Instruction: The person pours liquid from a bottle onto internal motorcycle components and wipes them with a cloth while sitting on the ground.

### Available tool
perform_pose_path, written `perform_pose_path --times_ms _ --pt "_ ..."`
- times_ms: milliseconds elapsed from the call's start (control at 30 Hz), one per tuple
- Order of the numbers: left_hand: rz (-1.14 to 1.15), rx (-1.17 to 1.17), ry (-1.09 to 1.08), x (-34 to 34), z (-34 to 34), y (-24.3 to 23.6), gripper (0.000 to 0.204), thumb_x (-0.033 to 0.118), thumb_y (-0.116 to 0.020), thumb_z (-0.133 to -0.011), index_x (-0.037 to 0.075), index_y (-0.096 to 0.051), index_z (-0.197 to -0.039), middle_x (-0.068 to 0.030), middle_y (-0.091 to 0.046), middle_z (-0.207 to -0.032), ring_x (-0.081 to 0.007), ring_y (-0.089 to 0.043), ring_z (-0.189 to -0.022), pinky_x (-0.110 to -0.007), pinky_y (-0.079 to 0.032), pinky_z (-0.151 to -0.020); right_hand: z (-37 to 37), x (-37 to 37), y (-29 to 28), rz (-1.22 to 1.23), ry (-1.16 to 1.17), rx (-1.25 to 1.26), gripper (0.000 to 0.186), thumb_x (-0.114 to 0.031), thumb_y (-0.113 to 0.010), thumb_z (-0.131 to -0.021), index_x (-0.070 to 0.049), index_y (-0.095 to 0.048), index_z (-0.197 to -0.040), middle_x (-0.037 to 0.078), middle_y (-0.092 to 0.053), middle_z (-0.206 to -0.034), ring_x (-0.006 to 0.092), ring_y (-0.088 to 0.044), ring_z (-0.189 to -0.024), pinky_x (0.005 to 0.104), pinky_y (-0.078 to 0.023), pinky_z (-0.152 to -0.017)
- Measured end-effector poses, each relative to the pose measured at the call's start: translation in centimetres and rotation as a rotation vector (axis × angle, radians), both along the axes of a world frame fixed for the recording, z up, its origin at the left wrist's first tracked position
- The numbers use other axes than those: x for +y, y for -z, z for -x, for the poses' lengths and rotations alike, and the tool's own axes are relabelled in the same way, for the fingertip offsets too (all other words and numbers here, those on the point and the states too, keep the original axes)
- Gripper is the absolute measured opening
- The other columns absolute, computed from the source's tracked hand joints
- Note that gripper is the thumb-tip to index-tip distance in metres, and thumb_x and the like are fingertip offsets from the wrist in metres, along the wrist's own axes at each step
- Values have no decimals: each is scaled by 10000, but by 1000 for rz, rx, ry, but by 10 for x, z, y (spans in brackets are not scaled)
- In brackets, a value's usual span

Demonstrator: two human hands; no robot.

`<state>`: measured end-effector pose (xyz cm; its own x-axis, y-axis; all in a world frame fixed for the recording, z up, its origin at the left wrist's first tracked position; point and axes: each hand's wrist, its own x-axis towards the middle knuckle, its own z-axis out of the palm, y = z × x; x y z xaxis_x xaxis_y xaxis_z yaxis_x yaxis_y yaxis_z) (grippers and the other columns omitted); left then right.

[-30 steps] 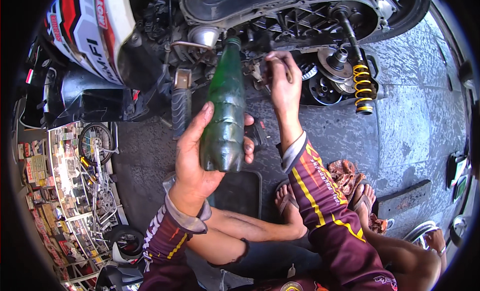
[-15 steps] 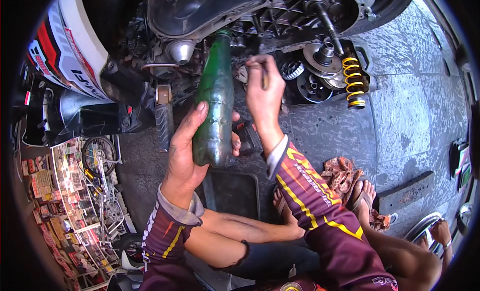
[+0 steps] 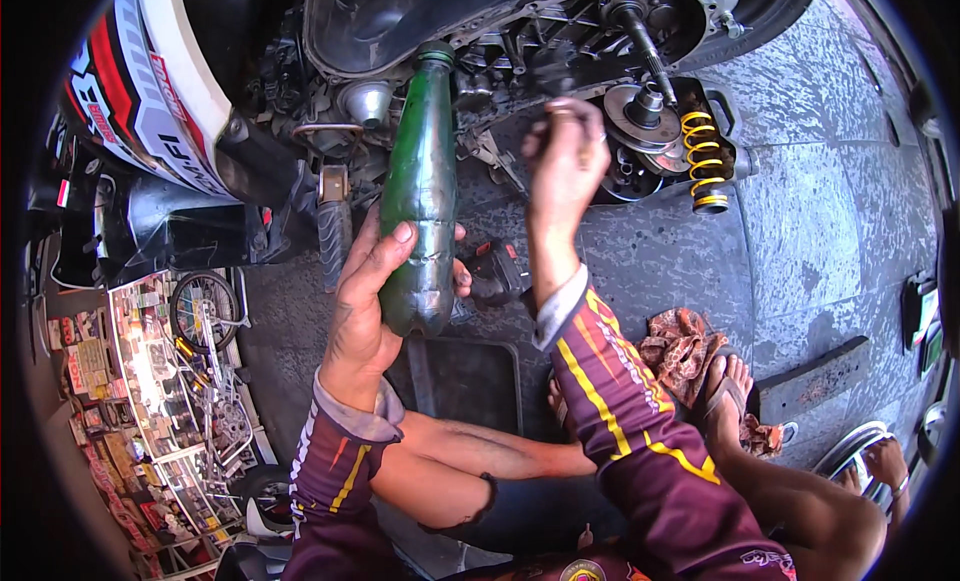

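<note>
My left hand [image 3: 365,306] is wrapped round the lower part of a green plastic bottle [image 3: 420,191]. The bottle's dented base faces me and its capped neck points at the scooter's opened engine case [image 3: 490,66]. To the right of the bottle, my right hand [image 3: 570,161] is closed in a pinch on a small brush [image 3: 552,73], whose dark head is smeared by motion just in front of the case. Most of the brush handle is hidden by my fingers. A bare splined shaft [image 3: 645,53] sticks out of the case beyond this hand.
Pulley parts [image 3: 645,121] sit in a dark tray beside a yellow spring [image 3: 703,156]. A black tool [image 3: 497,273] lies on the floor below my hands. A patterned rag [image 3: 683,356] lies by my foot. White-and-red scooter fairing [image 3: 150,91] stands left; another person's hand [image 3: 886,463] shows far right.
My right hand has shifted right, away from the bottle, with the brush. The bottle has moved slightly left and up in my left hand, and its cap now shows.
</note>
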<state>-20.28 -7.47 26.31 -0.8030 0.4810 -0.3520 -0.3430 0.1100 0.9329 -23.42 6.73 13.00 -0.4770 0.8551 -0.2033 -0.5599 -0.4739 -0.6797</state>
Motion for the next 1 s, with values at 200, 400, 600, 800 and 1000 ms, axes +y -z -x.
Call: perform_pose_path --times_ms 200,400,600,800,1000 --pt "64 79 -1 3 7 7 549 161 -647 -863 39 -398 -1337 -143 -591 -1097 -222 -652 -897 -349 -548 -791 5 -43 -2 -519 -128 -37 87 -41 -529 -923 3 -603 -921 98 -626 -748 172 -609 -709 320 -496 -705" --pt "132 182 -16 -6 5 3 646 48 -704 -779 51 -397 -1348 -56 -549 -1160 -156 -552 -1069 -315 -440 -955 10 -30 -10 -265 -130 -130 114 -44 -497 -944 16 -593 -928 80 -646 -782 124 -587 -665 279 -470 -632" --pt "165 182 35 -10 5 2 646 0 -729 -767 47 -417 -1330 -43 -560 -1149 -138 -543 -1069 -294 -457 -933 14 -18 -21 -412 8 -172 111 -36 -499 -939 16 -597 -937 123 -676 -802 167 -646 -718 296 -499 -688" --pt "131 284 73 -17 6 0 722 -49 -739 -752 46 -362 -1360 -48 -544 -1168 -135 -557 -1055 -287 -473 -931 13 -32 -27 -494 -108 -183 91 -37 -520 -925 8 -599 -931 130 -680 -803 199 -657 -716 318 -499 -688" --pt "115 265 65 -18 3 -2 733 -58 -734 -759 55 -346 -1371 -44 -533 -1161 -135 -560 -1054 -296 -476 -933 3 -29 -34 -397 15 -120 114 -54 -499 -969 -7 -598 -936 -11 -542 -742 29 -442 -616 198 -345 -534"
